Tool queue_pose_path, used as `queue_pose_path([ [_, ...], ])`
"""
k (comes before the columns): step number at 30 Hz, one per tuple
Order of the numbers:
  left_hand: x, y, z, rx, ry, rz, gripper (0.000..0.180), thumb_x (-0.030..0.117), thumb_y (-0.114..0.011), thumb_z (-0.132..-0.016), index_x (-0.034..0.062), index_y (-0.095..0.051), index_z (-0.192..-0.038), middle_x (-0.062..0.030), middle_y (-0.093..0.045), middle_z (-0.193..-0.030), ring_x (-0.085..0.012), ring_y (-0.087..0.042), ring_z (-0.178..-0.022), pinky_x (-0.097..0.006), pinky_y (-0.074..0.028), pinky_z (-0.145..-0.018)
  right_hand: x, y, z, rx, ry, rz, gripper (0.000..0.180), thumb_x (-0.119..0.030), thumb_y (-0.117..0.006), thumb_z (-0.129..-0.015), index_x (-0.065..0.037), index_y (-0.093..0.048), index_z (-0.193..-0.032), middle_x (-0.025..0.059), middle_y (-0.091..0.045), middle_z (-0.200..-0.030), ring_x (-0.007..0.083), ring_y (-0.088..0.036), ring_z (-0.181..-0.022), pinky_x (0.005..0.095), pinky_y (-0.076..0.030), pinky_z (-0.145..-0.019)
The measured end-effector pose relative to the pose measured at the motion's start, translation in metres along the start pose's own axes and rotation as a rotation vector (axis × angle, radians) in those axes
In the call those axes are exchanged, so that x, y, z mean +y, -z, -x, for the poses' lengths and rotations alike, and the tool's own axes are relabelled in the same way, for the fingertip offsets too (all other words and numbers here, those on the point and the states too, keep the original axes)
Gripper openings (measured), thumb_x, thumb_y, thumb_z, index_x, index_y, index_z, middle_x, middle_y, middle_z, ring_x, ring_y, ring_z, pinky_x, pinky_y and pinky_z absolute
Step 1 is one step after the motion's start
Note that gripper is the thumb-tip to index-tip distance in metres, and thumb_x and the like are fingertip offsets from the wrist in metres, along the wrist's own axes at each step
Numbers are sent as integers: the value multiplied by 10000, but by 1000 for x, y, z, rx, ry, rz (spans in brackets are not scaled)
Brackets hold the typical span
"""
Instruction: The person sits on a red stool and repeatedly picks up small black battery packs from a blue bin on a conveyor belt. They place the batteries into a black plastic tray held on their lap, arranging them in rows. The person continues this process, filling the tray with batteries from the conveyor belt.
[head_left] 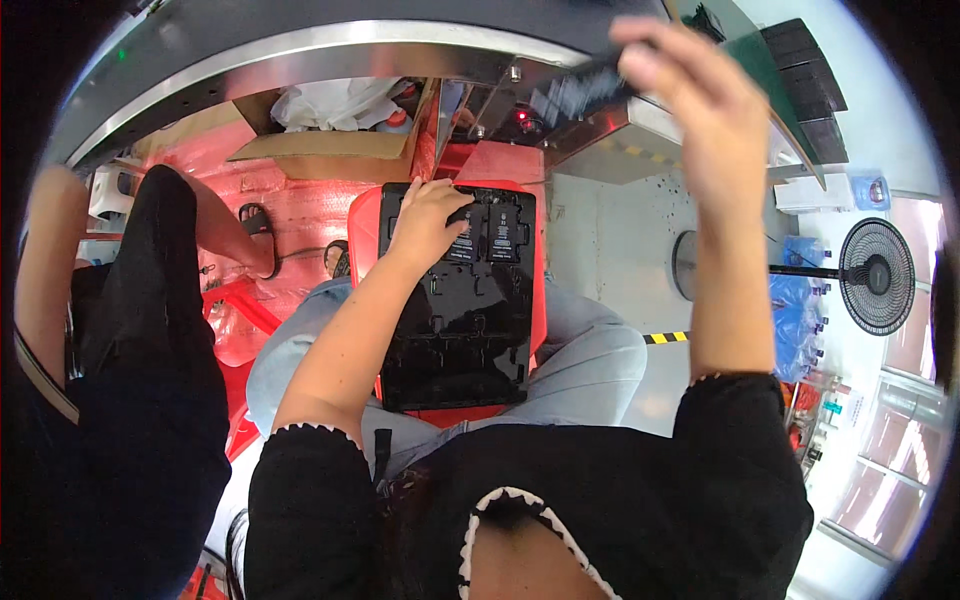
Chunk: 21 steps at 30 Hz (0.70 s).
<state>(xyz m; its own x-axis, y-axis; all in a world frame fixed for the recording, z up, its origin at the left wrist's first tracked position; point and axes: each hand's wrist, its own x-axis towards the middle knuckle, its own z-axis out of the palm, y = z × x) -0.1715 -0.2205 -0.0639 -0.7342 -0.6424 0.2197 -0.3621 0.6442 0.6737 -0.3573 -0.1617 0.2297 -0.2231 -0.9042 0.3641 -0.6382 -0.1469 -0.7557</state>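
Note:
On a red stool between my knees lies a black moulded tray with shallow slots. Two flat black batteries with pale print sit side by side near its far end, the right-hand battery in plain sight. My left hand rests on the tray's far left part, fingers spread, its thumb by the other battery. Raised at the far right, my right hand is closed on the end of a dark flat battery with pale print. Motion smears this hand and the piece.
A metal-edged bench runs across the far side, with a red light beneath it. An open cardboard box holds white plastic. Another person sits close at my left. A fan stands to the right.

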Motion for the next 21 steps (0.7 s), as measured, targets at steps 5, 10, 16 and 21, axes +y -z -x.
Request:
queue_pose_path([
  [5, 13, 0, 0, 88, 12, -140, 353, 135, -752, -724, 114, -694, -1071, -50, -649, -1068, -241, -529, -1163, -471, -321, -1092, 44, -30, 90, -59, -327, -328, 179, -84, -701, -862, -46, -723, -1036, -6, -691, -930, 62, -602, -839, 213, -481, -763],
  [10, 9, -4, -6, 102, -75, -150, 578, 144, -752, -727, 155, -585, -1280, -40, -584, -1172, -251, -492, -1201, -485, -318, -1083, 66, -48, 148, -22, -584, -327, 178, -53, -690, -862, -31, -717, -1036, -14, -672, -895, 51, -586, -818, 209, -467, -741],
  [16, 15, 16, 15, 360, 66, -294, 632, 224, -724, -795, 165, -486, -1377, -126, -487, -1324, -323, -426, -1281, -519, -324, -1073, 76, -79, 177, -126, -593, -440, 176, -90, -667, -883, -43, -716, -1046, -3, -670, -927, 74, -593, -855, 235, -483, -758],
  [21, 2, 32, 101, 435, 298, -148, 398, 198, -596, -920, 16, -547, -1269, -218, -517, -1283, -399, -501, -1174, -470, -390, -1012, 91, -132, 185, -398, -450, -271, 227, -158, -639, -893, -24, -696, -1067, 83, -690, -1041, 167, -641, -950, 292, -493, -833],
])
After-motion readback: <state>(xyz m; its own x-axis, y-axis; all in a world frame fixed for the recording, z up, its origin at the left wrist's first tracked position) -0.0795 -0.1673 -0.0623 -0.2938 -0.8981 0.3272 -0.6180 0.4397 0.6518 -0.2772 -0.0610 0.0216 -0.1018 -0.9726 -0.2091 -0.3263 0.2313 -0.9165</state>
